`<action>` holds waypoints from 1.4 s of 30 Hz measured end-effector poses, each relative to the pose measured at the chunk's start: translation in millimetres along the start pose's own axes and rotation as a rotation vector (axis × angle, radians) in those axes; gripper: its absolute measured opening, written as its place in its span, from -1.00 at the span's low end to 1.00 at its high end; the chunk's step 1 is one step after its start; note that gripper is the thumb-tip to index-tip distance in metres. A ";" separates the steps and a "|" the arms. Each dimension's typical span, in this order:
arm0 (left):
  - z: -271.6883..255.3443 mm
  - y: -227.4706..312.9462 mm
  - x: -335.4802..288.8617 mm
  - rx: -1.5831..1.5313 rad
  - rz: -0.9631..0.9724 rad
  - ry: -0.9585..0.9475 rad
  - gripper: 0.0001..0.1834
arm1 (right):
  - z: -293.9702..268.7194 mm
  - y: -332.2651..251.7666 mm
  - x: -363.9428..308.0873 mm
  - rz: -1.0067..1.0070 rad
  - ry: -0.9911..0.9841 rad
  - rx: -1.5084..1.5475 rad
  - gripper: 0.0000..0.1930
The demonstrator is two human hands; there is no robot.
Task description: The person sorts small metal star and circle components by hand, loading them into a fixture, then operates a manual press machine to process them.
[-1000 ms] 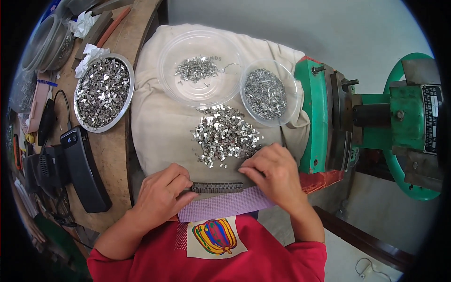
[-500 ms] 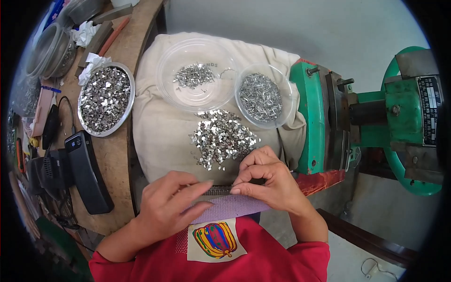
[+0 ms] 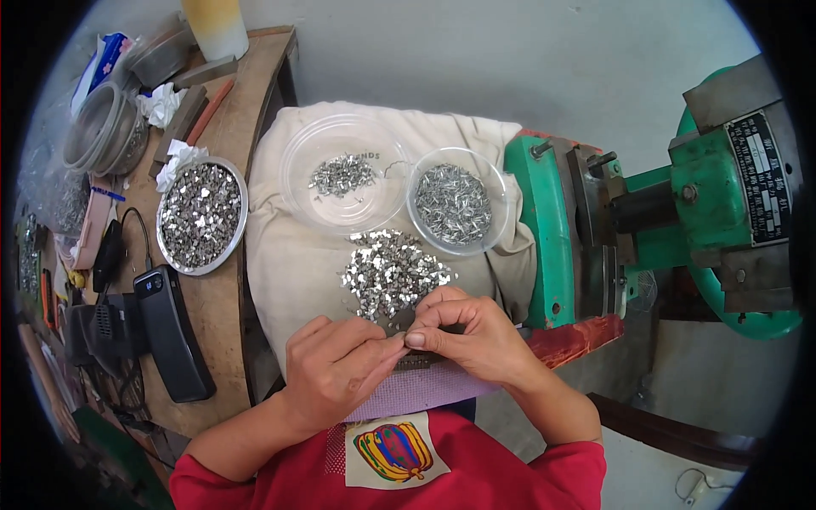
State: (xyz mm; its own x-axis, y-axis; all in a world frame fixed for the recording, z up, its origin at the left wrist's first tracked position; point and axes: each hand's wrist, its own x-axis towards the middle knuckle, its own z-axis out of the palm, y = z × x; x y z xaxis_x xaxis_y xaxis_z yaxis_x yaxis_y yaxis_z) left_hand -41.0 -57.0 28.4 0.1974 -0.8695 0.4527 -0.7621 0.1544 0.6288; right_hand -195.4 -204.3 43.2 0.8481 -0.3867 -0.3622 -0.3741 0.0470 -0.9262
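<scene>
Head view: left hand [image 3: 336, 370] and right hand [image 3: 472, 336] are pinching fingertip-close, contents untellable, dark strip [image 3: 415, 363] lying crosswise bodyward of both.

Just beyond the lilac mat [image 3: 425, 388], I can make out a dark, ridged strip [image 3: 414, 363] lying left to right, only a short stretch of it showing. Farther off, small flat metal chips [image 3: 393, 270], silvery and grey, spread in a loose heap on the beige cloth [image 3: 289, 285], some glinting brightly.
</scene>
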 end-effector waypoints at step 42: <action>-6.9 -54.8 -4.1 -0.193 -0.350 0.006 -0.84 | 2.4 28.4 -21.0 -0.168 0.170 -0.759 -0.84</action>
State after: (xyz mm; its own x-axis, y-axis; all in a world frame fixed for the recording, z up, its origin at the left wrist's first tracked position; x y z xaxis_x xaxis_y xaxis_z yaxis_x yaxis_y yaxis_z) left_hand 4.3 -58.7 -3.5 0.4284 -0.8827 0.1931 -0.5183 -0.0651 0.8527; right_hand -223.0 -192.6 24.2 0.8698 -0.4712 -0.1466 -0.4519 -0.6410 -0.6205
